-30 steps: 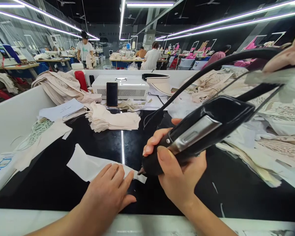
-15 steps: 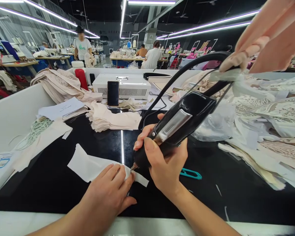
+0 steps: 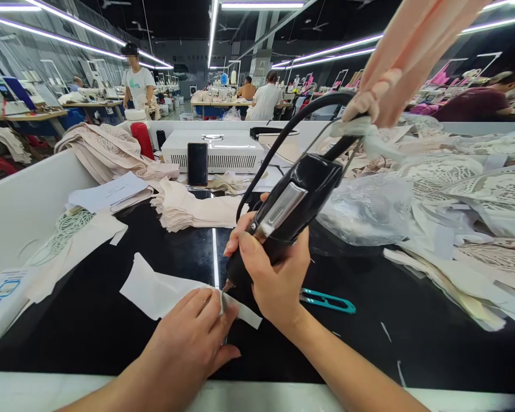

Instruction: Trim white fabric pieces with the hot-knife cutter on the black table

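Note:
My right hand [image 3: 278,280] is wrapped round a black corded hot knife [image 3: 289,203] with a silver lever along its body. The tool slants down to the left, and its copper-coloured tip meets a strip of white fabric [image 3: 161,289] on the black work surface [image 3: 347,349]. My left hand [image 3: 197,326] presses the strip with bent fingertips just left of the tip; its thumb sticks out to the side. Something thin and metallic shows by the left index finger, mostly hidden. Teal thread snips [image 3: 330,300] lie right of my right wrist.
A stack of cream fabric pieces [image 3: 193,209] lies behind the strip, near a phone [image 3: 197,164] and a white vented box [image 3: 236,151]. Clear plastic [image 3: 364,209] and lace pieces [image 3: 476,177] pile up at right. Pale cloth [image 3: 390,74] hangs tied round the tool's cable.
The hot knife and my right hand have shifted left and turned slightly, with the tip moving a little along the strip. My left hand stays pressed on the fabric.

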{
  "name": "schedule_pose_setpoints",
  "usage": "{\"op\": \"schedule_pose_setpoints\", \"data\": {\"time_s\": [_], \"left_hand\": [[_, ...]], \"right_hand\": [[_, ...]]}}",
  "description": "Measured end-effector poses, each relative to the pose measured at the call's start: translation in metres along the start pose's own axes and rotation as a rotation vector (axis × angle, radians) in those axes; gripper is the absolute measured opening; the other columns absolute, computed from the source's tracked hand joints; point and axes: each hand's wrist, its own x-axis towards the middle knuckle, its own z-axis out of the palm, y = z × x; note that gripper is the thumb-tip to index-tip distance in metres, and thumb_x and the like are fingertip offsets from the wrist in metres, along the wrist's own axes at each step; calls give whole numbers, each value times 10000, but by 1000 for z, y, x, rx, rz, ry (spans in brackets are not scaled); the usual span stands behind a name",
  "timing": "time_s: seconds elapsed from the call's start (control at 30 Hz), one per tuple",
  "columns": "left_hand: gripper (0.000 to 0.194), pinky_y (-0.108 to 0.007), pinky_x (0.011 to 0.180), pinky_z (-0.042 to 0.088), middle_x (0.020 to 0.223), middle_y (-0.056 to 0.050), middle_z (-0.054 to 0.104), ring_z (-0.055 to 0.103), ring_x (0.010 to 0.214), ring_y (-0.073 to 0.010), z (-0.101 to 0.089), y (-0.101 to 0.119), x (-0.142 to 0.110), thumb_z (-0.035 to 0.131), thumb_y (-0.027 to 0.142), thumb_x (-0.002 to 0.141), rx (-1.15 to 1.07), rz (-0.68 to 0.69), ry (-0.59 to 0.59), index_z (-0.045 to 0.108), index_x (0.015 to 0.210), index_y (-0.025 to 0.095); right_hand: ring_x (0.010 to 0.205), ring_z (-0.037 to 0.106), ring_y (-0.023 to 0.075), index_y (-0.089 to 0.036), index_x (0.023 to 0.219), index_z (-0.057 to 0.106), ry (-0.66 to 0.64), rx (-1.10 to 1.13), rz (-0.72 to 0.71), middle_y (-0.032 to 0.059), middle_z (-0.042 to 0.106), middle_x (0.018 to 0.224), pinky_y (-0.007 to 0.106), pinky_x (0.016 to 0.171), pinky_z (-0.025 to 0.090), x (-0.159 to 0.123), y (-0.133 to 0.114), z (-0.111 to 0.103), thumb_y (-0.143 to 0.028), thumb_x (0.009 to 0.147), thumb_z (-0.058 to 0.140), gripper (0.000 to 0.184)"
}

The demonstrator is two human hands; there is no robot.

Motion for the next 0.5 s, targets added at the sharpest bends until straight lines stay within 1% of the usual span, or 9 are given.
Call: {"op": "schedule_pose_setpoints", "data": {"time_s": [0.1, 0.17, 0.23, 0.3, 0.37, 0.4, 0.43, 0.5], "left_hand": [[548, -425, 881, 579, 1092, -121, 687, 667, 1000, -297, -5, -1, 0, 741, 475, 843, -26, -10, 1, 586, 1234, 124], [502, -415, 893, 578, 1130, -107, 690, 667, 1021, -285, -11, -1, -1, 712, 431, 880, -52, -26, -6, 572, 1264, 139], [433, -395, 897, 577, 1165, -98, 689, 664, 1049, -272, -17, -2, -4, 628, 401, 944, -67, -50, -10, 562, 1288, 146], [384, -383, 890, 575, 1175, -102, 692, 666, 1059, -265, -22, -1, -7, 507, 400, 1006, -53, -68, 5, 568, 1284, 143], [394, -381, 901, 568, 1179, -112, 695, 664, 1074, -265, -25, -1, -11, 411, 403, 1038, -22, -68, 15, 581, 1270, 134], [403, -381, 907, 565, 1178, -114, 696, 662, 1079, -265, -26, -1, -13, 392, 406, 1043, -11, -62, 16, 589, 1261, 130], [406, -381, 916, 561, 1179, -114, 697, 659, 1087, -265, -26, -1, -14, 393, 408, 1043, -5, -59, 8, 596, 1255, 128], [392, -381, 920, 558, 1173, -107, 697, 657, 1083, -266, -26, -1, -16, 446, 421, 1025, -10, -63, -13, 610, 1237, 134]], "right_hand": [[560, 567, 103, -236, 925, 454, 10, -21, -6, -57, 586, 762, 270, 526, 540, 0, -2, 1, -204, 785, 675, 264], [551, 572, 100, -243, 922, 433, 0, -9, -21, -69, 581, 743, 259, 519, 537, -1, -5, 1, -186, 788, 674, 282], [546, 580, 101, -253, 936, 412, -5, 2, -24, -81, 579, 721, 250, 513, 534, -3, -8, 1, -170, 786, 681, 319], [547, 588, 106, -260, 961, 404, -4, 11, -20, -85, 584, 712, 245, 509, 536, -6, -11, 0, -158, 776, 692, 357], [557, 598, 109, -263, 990, 416, -7, 26, -17, -78, 603, 731, 246, 520, 549, -9, -13, -1, -140, 762, 702, 386], [565, 604, 108, -265, 1004, 425, -11, 37, -17, -73, 616, 750, 246, 531, 557, -11, -14, -2, -129, 758, 703, 396], [574, 609, 107, -265, 1016, 435, -16, 50, -16, -68, 628, 769, 246, 543, 564, -13, -14, -2, -120, 759, 703, 399], [588, 618, 103, -264, 1038, 457, -26, 74, -21, -61, 642, 794, 238, 561, 571, -15, -14, -4, -114, 766, 710, 401]]}}
